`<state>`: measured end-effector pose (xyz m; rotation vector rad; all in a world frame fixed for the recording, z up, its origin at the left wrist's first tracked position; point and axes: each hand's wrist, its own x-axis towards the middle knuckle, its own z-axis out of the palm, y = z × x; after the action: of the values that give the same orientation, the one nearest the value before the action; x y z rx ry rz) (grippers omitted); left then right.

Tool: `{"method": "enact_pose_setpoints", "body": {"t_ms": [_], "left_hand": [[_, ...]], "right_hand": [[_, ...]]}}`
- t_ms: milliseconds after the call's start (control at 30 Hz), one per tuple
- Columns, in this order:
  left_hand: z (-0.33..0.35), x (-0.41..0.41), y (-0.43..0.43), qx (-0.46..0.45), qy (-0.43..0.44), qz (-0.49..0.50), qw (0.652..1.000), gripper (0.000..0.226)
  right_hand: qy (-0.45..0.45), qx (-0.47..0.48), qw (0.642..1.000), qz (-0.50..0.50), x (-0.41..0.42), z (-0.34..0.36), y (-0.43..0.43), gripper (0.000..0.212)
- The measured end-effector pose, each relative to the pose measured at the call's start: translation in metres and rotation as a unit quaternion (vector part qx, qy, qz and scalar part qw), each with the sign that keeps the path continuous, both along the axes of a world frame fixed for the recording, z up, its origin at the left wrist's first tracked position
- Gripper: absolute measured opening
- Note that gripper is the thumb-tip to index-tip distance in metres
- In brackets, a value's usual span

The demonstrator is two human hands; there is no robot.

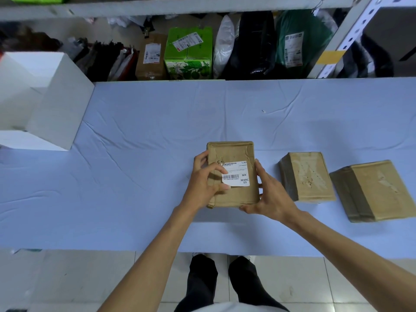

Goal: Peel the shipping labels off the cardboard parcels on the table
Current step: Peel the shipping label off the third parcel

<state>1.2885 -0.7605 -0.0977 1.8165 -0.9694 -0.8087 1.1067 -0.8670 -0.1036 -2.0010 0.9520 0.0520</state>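
Observation:
A brown cardboard parcel (234,154) is in the middle of the blue-covered table (157,131). A white shipping label (238,176) with a barcode is stuck on its top. My left hand (204,181) holds the parcel's left side, with fingertips at the label's left edge. My right hand (270,194) grips the parcel's right side and near corner. Two more cardboard parcels (306,176) (373,190) lie to the right, each showing torn whitish marks and no label.
An open white box (56,104) stands at the table's left end. Behind the table a metal shelf (351,34) holds packages, among them a green carton (189,52) and dark bags. The table's near edge runs just in front of my legs.

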Motion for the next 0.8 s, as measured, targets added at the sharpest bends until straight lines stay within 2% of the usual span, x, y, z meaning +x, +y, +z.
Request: {"method": "enact_pose_setpoints", "body": {"t_ms": [267, 467, 633, 800], "left_hand": [[0.008, -0.006, -0.002, 0.01, 0.014, 0.01, 1.0, 0.012], [0.014, -0.009, -0.003, 0.006, 0.013, -0.004, 1.0, 0.01], [0.009, -0.005, -0.001, 0.015, -0.001, -0.006, 1.0, 0.026], [0.006, -0.002, -0.001, 0.029, 0.001, 0.0, 1.0, 0.01]], "right_hand": [[-0.001, -0.01, 1.0, 0.025, 0.001, 0.005, -0.001, 0.146], [0.006, -0.012, 0.998, 0.058, 0.007, 0.011, -0.011, 0.155], [0.007, -0.017, 0.998, 0.064, 0.008, 0.012, -0.01, 0.152], [0.019, -0.021, 0.997, 0.068, 0.009, 0.012, -0.011, 0.152]]}}
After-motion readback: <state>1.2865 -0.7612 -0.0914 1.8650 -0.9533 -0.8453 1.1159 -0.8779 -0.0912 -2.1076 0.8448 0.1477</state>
